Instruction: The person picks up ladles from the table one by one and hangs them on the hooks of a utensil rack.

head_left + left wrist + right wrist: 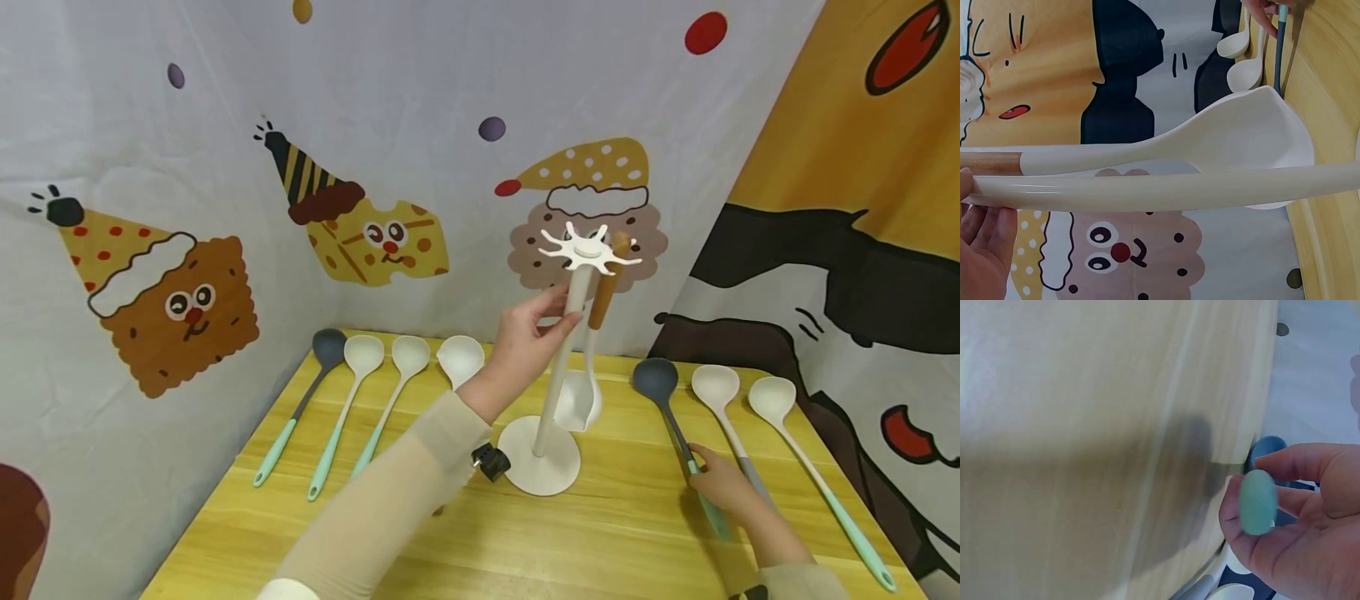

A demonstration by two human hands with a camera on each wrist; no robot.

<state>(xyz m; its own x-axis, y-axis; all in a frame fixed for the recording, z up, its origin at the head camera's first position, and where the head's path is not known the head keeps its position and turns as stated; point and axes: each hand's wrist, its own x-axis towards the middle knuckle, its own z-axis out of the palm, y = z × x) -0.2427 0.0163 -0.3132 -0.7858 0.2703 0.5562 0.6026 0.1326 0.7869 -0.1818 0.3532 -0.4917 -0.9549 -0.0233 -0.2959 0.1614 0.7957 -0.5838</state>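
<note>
Left hand: thumb and fingers of the left hand [523,350] close round the upper pole of a white rack [557,383], below its ring of prongs.
Rack: stands on its round base on the wooden table [630,542], its pole leaning slightly.
Hanging ladle: a white ladle with a wooden handle [606,296] hangs from the prongs, bowl downward, just beside the pole.
Right hand: the right hand [723,482] clamps a dark ladle [677,431] by its mint handle, between thumb and curled fingers.
Dark ladle: right of the rack, bowl toward the back edge; whether that bowl touches the wood cannot be told.
Right row: beyond it lie a grey-handled white ladle [716,385] and a white ladle with a mint grip [772,398].
Left row: another dark ladle [328,348], then three white-headed utensils [410,357], the last partly behind the left arm.
Backdrop: a cartoon-printed cloth [420,67].
</note>
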